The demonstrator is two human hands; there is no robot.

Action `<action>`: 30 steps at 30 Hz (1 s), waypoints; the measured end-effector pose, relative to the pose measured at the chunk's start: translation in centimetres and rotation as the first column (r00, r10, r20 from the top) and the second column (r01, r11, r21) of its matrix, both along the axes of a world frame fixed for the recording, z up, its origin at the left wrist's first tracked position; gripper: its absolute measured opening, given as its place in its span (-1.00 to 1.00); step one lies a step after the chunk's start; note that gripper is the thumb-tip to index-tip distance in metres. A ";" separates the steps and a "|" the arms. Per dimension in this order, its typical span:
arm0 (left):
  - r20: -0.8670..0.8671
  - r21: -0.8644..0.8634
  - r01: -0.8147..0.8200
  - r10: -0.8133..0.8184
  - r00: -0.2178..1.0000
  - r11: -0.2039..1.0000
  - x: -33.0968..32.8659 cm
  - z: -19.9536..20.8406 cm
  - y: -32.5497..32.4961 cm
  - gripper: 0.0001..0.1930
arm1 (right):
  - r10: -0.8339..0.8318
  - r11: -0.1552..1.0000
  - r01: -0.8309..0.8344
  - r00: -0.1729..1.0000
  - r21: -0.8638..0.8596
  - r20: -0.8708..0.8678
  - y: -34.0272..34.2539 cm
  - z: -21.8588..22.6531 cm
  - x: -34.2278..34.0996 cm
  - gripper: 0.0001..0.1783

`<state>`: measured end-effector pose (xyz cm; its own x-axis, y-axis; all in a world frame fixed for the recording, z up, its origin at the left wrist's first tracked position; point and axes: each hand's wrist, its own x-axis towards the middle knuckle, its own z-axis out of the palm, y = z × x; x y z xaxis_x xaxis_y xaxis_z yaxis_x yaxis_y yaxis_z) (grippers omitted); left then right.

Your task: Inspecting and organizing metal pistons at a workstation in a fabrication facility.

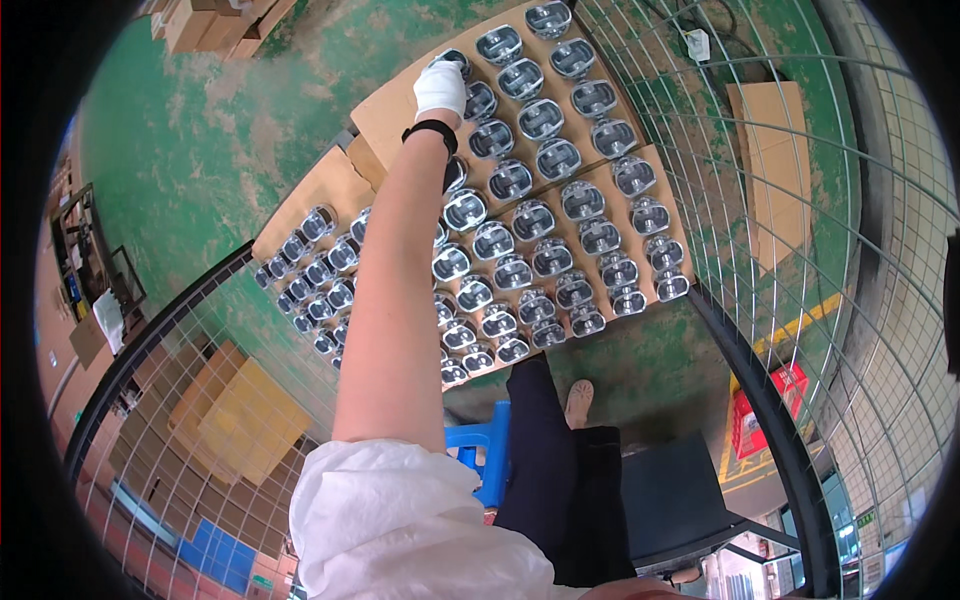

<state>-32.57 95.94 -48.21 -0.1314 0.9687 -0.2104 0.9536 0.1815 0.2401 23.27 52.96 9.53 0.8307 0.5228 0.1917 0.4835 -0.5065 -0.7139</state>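
Note:
My left hand (440,90), in a white glove with a black band at the wrist, reaches to the far edge of a cardboard-covered surface (385,115). Its fingers are closed on a silver engine piston (456,57), which the glove partly covers. Many similar metal pistons (541,119) stand in rows across the cardboard, beside and below the hand. A smaller group of pistons (318,222) stands at the left, and my bare forearm hides some between the groups. My right hand does not show.
Wire mesh panels (800,190) with black frames rise at right and lower left. A blue plastic stool (492,455) stands below the surface, near my legs. Flattened cardboard (775,170) lies beyond the right mesh, with a red box (768,410) nearer. Cardboard boxes (205,25) sit at the far left.

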 end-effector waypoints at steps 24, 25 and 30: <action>-0.073 -0.027 0.026 -0.028 0.997 0.999 -2.0 2.8 -3.6 -0.79 | -0.015 0.997 0.022 0.995 0.071 -0.096 0.8 -0.5 -3.9 -0.44; -0.075 -0.043 0.030 -0.033 0.997 0.999 -1.0 2.9 -2.1 -0.79 | -0.017 0.997 0.024 0.995 0.068 -0.097 0.9 -0.5 -4.0 -0.44; -0.075 0.030 0.163 -0.160 0.984 0.986 5.1 0.1 4.8 -0.78 | -0.012 0.996 0.020 0.996 0.087 -0.084 1.1 -0.6 -4.6 -0.42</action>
<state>-27.43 100.74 -48.09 0.0139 0.9852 -0.1710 0.9848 0.0161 0.1730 18.66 54.10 8.97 0.8536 0.4936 0.1662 0.4132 -0.4475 -0.7931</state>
